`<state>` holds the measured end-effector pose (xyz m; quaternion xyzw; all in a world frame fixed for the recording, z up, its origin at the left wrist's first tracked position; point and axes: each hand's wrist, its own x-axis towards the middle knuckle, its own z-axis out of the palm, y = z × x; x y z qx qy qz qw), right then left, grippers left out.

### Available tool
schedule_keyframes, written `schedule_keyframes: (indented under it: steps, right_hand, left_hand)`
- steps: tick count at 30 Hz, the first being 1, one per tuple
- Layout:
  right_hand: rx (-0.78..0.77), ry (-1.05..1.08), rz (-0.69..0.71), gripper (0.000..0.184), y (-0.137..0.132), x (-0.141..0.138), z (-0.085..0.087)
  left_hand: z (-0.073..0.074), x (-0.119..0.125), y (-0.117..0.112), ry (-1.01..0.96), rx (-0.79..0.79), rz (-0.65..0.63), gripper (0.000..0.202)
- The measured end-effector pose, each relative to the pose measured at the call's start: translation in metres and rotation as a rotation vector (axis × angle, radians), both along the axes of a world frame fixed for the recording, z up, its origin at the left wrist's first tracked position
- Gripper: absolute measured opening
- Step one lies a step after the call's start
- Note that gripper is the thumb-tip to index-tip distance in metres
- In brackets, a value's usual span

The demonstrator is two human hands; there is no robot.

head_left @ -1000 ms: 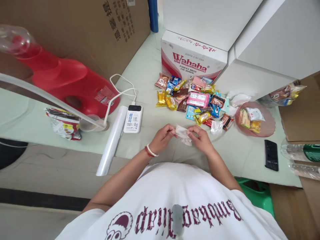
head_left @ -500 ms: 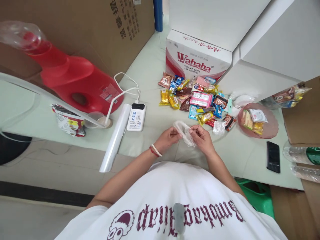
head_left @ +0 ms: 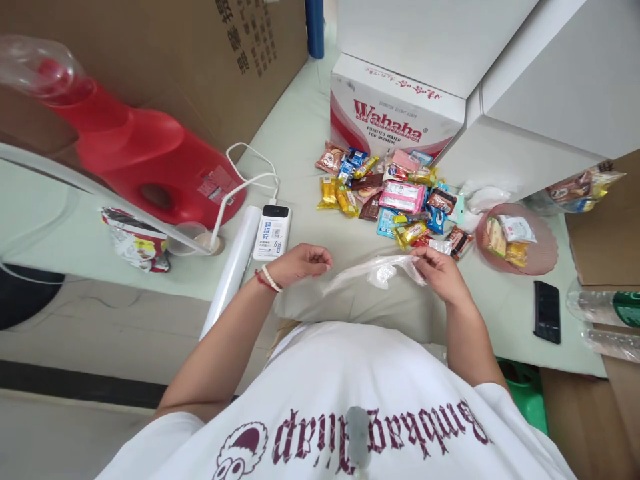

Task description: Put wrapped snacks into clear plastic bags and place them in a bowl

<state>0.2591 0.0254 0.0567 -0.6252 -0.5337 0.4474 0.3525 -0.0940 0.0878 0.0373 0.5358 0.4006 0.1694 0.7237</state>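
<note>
My right hand pinches one end of a crumpled, see-through plastic bag between thumb and fingers. The bag trails leftward over the table edge, and its far end hangs loose. Left of that end is my left hand, its fingers curled in with the thumb close to them and nothing visible in it. A gap lies between this hand and the bag. Beyond both hands spreads a pile of wrapped snacks, mostly small packets in yellow, blue, brown and pink.
A Wahaha box stands behind the snacks. To the right are a pink bowl with several packets and a black phone. On the left are a white power bank, a plastic roll and a large red jug.
My hands have moved apart, the left one leftward and off the bag, the right one rightward with it. The bag has gone from a folded bundle to a stretched-out strip.
</note>
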Motion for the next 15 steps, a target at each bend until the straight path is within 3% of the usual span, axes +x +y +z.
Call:
schedule_keyframes:
  steps: [2,6,8,9,11,13,15]
  right_hand:
    - [-0.120,0.098,-0.094,0.033,-0.005,0.000,-0.004]
    - [-0.250,0.258,-0.285,0.039,-0.015,-0.009,-0.019]
    - [-0.297,0.374,-0.363,0.039,-0.022,-0.016,-0.026]
    - [-0.319,0.423,-0.384,0.040,-0.026,-0.020,-0.029]
    - [-0.356,0.485,-0.387,0.042,-0.035,-0.028,-0.032]
    - [-0.377,0.548,-0.388,0.044,-0.043,-0.037,-0.033]
    - [-0.399,0.640,-0.399,0.045,-0.050,-0.046,-0.032]
  left_hand:
    - [0.002,0.000,0.006,0.009,0.049,0.099,0.024]
    - [-0.001,0.018,-0.002,0.146,0.256,0.692,0.023]
    - [-0.001,0.030,-0.016,0.169,0.329,0.834,0.026]
    - [-0.001,0.035,-0.025,0.149,0.344,0.801,0.029]
    - [-0.003,0.047,-0.042,0.089,0.321,0.562,0.037]
    - [-0.008,0.061,-0.057,0.032,0.182,0.272,0.042]
    - [-0.016,0.078,-0.067,-0.035,-0.044,0.127,0.043]
